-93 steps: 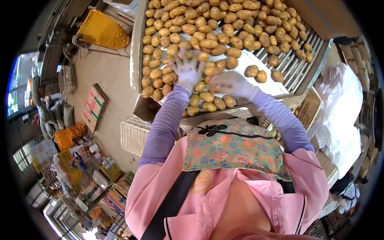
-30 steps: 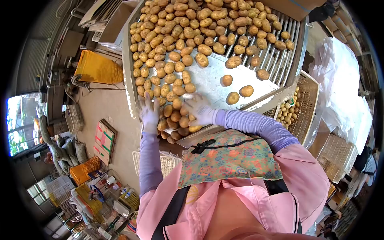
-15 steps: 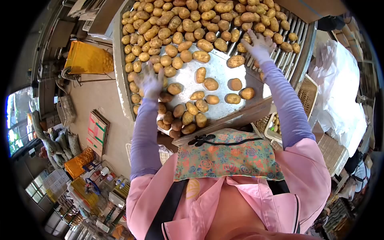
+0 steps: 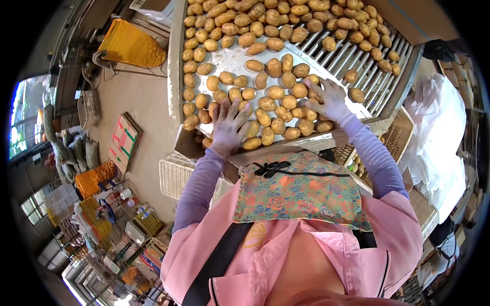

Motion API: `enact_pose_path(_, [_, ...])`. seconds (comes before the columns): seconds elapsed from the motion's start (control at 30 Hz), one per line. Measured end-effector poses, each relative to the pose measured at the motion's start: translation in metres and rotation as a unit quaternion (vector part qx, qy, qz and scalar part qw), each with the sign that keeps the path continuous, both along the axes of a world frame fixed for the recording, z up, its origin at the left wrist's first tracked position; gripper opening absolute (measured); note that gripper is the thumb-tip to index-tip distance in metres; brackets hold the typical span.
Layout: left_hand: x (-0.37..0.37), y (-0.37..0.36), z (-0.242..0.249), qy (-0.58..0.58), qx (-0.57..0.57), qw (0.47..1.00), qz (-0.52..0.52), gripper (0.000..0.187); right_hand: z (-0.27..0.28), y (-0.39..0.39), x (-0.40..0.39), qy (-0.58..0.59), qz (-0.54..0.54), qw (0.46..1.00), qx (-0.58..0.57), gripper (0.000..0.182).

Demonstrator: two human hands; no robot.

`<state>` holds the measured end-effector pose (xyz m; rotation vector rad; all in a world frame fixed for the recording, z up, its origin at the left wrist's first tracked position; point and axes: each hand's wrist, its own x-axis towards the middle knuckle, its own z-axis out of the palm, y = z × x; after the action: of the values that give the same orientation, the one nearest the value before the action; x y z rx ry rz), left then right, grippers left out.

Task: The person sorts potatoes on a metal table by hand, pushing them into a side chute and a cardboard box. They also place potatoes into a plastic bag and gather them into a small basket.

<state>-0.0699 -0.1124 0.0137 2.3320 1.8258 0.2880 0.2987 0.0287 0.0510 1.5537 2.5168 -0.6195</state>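
Many potatoes (image 4: 275,92) lie on a metal sorting table (image 4: 232,58), some clustered between my two gloved hands. At the near left, my left hand (image 4: 229,125) rests palm down against potatoes, its fingers spread. My right hand (image 4: 329,99) is stretched out at the right side of the cluster, fingers apart and touching potatoes. Neither hand is wrapped round a single potato. Beyond the cluster, a thick layer of potatoes (image 4: 245,20) covers the far part of the table. Metal rollers (image 4: 367,76) run along its right side, with several potatoes on them.
A white plastic basket (image 4: 176,178) stands below the table's left corner. Another basket (image 4: 400,135) is at the right, beside white plastic sheeting (image 4: 436,132). A yellow sack (image 4: 135,46) hangs on a stand at the left. Cardboard (image 4: 408,20) borders the far right.
Both hands have come back toward my body, drawing potatoes into a cluster near the table's front edge. My right hand has left the rollers. The view has shifted slightly.
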Motion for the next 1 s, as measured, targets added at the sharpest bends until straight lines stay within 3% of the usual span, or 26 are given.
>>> enact_pose_path(0.1, [-0.028,-0.053,0.011,0.007,-0.031,0.999,0.014,0.063,0.009,-0.036,-0.007,-0.038,0.024,0.998,-0.047,0.097])
enact_pose_path(0.2, [-0.062,-0.095,0.004,0.043,-0.046,0.996,0.057,0.060,0.013,-0.051,-0.034,-0.003,0.046,0.994,-0.101,0.095])
enact_pose_path(0.3, [-0.107,-0.094,0.006,0.062,0.033,0.989,0.129,0.059,-0.001,-0.063,-0.077,0.014,0.082,0.994,-0.069,0.096])
enact_pose_path(0.43, [-0.140,-0.028,-0.003,0.013,0.044,0.983,0.176,0.057,-0.002,-0.073,-0.151,0.023,0.096,0.990,-0.096,0.096])
enact_pose_path(0.5, [-0.121,0.020,0.006,0.020,0.006,0.984,0.178,0.053,-0.015,-0.084,-0.181,0.053,0.160,0.985,-0.042,0.094])
enact_pose_path(0.53, [-0.126,0.046,-0.027,0.172,-0.030,0.971,0.163,0.055,-0.014,-0.084,-0.186,0.054,0.164,0.984,-0.039,0.094])
enact_pose_path(0.57, [-0.083,0.073,0.011,0.072,-0.156,0.947,0.271,0.061,-0.014,-0.086,-0.190,0.089,0.222,0.970,-0.049,0.091])
enact_pose_path(0.6, [-0.083,0.100,-0.035,0.023,-0.140,0.954,0.263,0.067,-0.013,-0.085,-0.192,0.121,0.280,0.950,-0.060,0.088])
enact_pose_path(0.63, [-0.041,0.107,-0.003,0.046,-0.139,0.943,0.297,0.077,-0.005,-0.076,-0.180,0.208,0.305,0.928,-0.047,0.071])
enact_pose_path(0.67, [-0.047,0.124,-0.039,-0.069,-0.249,0.935,0.242,0.084,0.005,-0.062,-0.168,0.253,0.285,0.922,-0.068,0.062])
enact_pose_path(0.7, [0.002,0.113,0.019,0.064,-0.178,0.949,0.254,0.082,0.016,-0.044,-0.153,0.296,0.268,0.912,-0.088,0.053])
enact_pose_path(0.73, [0.009,0.107,-0.013,0.035,-0.102,0.964,0.242,0.077,0.026,-0.030,-0.133,0.269,0.233,0.934,0.016,0.043])
enact_pose_path(0.8, [0.021,0.077,0.025,0.096,-0.145,0.983,0.058,0.069,0.046,-0.005,-0.085,0.071,0.131,0.987,0.064,0.051])
enact_pose_path(0.83, [0.011,0.057,0.015,0.084,-0.081,0.993,0.016,0.067,0.032,0.009,-0.040,0.023,0.092,0.988,0.124,0.059])
enact_pose_path(0.87, [0.000,0.040,0.005,0.072,-0.016,0.997,-0.026,0.066,0.009,0.022,0.010,-0.046,0.100,0.971,0.212,0.079])
enact_pose_path(0.93, [-0.025,0.010,0.010,0.043,0.002,0.998,-0.046,0.065,0.001,0.014,0.069,-0.038,0.028,0.980,0.195,0.089])
enact_pose_path(1.0, [-0.050,-0.014,0.018,0.013,0.022,0.997,-0.069,0.064,0.003,-0.003,0.084,-0.157,0.050,0.973,0.160,0.096])
